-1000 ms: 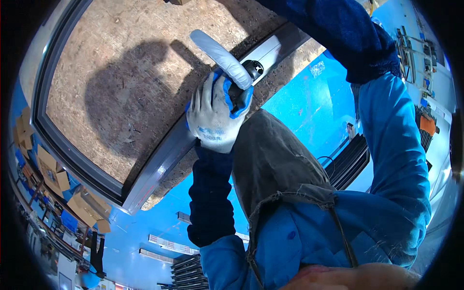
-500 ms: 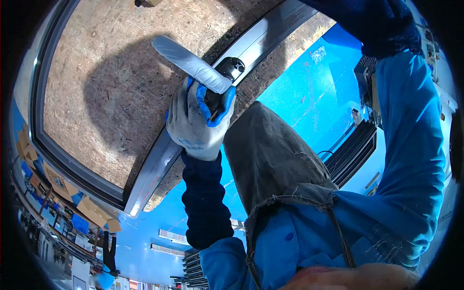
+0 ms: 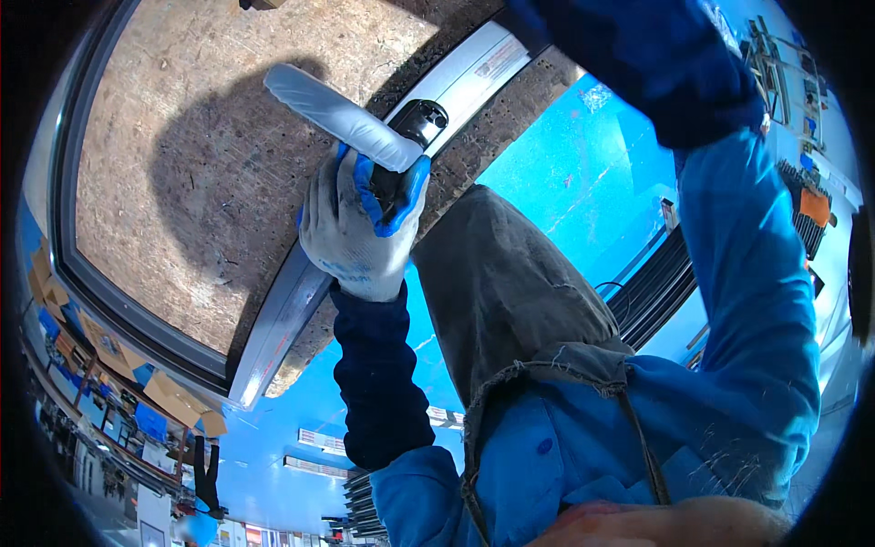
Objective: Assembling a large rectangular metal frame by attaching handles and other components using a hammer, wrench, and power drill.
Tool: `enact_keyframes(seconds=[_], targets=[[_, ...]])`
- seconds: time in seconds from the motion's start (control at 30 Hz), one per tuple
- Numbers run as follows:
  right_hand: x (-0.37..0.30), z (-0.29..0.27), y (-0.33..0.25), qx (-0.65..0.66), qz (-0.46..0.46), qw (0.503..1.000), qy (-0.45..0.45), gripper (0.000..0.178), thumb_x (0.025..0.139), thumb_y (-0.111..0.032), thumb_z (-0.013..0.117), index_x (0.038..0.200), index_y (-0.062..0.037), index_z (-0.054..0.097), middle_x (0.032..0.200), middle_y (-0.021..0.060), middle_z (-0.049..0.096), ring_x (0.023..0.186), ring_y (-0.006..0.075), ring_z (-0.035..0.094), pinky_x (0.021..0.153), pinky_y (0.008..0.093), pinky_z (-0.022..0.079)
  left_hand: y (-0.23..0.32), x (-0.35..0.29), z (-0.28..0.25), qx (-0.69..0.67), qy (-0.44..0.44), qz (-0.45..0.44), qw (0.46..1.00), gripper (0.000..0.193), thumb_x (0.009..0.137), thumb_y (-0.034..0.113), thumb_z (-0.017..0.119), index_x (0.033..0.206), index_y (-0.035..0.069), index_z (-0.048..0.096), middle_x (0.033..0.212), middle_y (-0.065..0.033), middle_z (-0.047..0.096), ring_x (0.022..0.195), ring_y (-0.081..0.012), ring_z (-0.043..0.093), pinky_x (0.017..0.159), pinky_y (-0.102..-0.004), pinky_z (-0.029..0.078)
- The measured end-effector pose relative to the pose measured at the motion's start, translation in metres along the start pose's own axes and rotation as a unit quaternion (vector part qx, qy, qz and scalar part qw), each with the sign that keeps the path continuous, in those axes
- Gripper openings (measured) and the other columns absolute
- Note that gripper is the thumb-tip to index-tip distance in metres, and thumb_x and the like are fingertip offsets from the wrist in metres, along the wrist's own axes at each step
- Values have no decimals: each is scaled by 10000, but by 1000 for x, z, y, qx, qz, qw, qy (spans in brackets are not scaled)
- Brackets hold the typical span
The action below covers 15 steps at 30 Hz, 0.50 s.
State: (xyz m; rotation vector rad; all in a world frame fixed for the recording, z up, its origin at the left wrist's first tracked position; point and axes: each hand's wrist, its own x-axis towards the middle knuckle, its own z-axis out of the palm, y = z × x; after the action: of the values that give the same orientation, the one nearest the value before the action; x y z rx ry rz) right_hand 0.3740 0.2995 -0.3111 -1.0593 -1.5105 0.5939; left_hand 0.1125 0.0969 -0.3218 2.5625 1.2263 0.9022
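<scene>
Handle (image 3: 342, 117) sits clenched in my gloved left hand (image 3: 354, 228), set against the silver frame bar (image 3: 283, 319) on the chipboard bench (image 3: 182, 155). Fitting looks underway, unfinished; my right hand is hidden.

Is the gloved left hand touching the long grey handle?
Touching. The head view shows the left hand, in a white and blue glove, with its fingers wrapped around the base of the long grey handle, no gap visible.
</scene>
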Motion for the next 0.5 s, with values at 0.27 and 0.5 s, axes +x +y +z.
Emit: enact_keyframes(seconds=[0.27,0.5], targets=[[-198,-10,-143,-147,70,983,-85,330,732,-116,722,1035,-21,634,966,114,666,887,216,650,777,295,510,1,4,-1,-23,28,8,999,437,670,338,801,929,71,572,863,-81,638,708,-260,645,580,-347,525],[-221,-4,-128,-291,-8,951,-102,366,714,-239,703,1074,-233,634,1151,64,591,1105,270,532,937,441,409,-4,1,4,-4,36,26,999,539,675,337,798,1043,83,498,888,-70,629,708,-256,641,570,-347,527]])
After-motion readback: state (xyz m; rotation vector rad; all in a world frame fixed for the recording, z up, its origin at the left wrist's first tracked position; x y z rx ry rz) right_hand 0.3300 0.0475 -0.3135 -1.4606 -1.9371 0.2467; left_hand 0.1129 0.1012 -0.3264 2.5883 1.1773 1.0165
